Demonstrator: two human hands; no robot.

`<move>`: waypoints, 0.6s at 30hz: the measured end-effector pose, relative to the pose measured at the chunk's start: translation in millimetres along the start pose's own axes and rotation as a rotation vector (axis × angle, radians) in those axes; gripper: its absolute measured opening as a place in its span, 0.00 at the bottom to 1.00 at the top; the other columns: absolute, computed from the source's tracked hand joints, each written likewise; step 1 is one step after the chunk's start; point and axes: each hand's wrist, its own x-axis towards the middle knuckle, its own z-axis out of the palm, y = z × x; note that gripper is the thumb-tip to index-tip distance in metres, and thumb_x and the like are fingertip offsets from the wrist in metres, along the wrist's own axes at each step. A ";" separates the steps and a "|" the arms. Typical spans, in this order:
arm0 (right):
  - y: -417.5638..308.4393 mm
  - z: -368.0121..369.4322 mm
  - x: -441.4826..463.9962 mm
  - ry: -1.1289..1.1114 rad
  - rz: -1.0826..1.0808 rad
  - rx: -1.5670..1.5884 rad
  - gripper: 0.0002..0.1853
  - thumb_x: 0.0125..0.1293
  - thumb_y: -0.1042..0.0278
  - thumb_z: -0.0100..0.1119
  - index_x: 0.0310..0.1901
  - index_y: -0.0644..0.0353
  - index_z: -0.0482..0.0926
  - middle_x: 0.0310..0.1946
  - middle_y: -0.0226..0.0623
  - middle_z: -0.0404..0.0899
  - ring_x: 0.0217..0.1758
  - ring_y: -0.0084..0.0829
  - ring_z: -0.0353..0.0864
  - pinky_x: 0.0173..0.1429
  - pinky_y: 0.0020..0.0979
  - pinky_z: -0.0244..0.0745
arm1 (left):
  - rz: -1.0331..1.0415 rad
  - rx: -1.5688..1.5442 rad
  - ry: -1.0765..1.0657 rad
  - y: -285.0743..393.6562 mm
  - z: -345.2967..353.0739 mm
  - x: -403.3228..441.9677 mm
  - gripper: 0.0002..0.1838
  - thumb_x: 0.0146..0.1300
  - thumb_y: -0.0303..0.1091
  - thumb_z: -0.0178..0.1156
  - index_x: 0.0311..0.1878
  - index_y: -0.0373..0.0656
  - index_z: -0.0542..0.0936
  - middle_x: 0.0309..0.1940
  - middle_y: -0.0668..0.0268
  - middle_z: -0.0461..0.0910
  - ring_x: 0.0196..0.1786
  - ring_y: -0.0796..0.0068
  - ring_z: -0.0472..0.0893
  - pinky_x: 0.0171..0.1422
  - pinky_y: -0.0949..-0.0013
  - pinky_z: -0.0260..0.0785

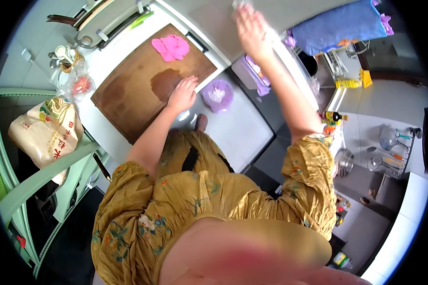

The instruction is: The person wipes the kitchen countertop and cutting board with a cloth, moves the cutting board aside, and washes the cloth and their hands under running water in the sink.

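Note:
My left hand (183, 95) lies flat on the right edge of a brown wooden cutting board (128, 90), fingers stretched out, beside a dark wet patch. A bright pink cloth (171, 47) lies crumpled on the far part of the board. My right hand (253, 33) is raised far out at the top, its fingers stretched forward. At its fingertips is a small pale, shiny thing (241, 4), cut off by the view's edge; I cannot make out what it is.
Below the counter stands a purple-lined bin (217, 97). Left are a clear bag with something red (80, 85), a utensil holder (69, 61), and a printed sack (47, 130) on a green rack (43, 180). A blue cloth (340, 27) hangs upper right; bottles (333, 116) stand right.

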 end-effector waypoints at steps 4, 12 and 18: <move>-83.4 49.5 -6.9 -0.256 -0.229 0.035 0.30 0.68 0.62 0.38 0.69 0.69 0.62 0.75 0.46 0.52 0.80 0.39 0.47 0.80 0.42 0.36 | 0.006 -0.012 -0.013 -2.3 -2.3 -5.1 0.14 0.56 0.25 0.55 0.48 0.38 0.75 0.60 0.55 0.73 0.68 0.55 0.68 0.75 0.55 0.58; -138.4 98.4 -70.0 -0.324 -0.335 0.288 0.25 0.65 0.64 0.44 0.58 0.72 0.73 0.69 0.50 0.64 0.74 0.43 0.59 0.79 0.42 0.45 | -0.011 -0.061 -0.010 -2.4 -3.4 -7.4 0.13 0.59 0.27 0.56 0.48 0.39 0.75 0.61 0.55 0.72 0.68 0.56 0.67 0.75 0.55 0.57; -115.5 10.9 -98.5 -0.531 0.114 1.204 0.10 0.56 0.75 0.51 0.35 0.62 0.83 0.41 0.53 0.82 0.44 0.49 0.82 0.51 0.44 0.76 | -0.082 -0.240 0.116 28.3 0.5 3.5 0.21 0.69 0.40 0.54 0.60 0.37 0.72 0.63 0.55 0.70 0.69 0.56 0.67 0.73 0.59 0.58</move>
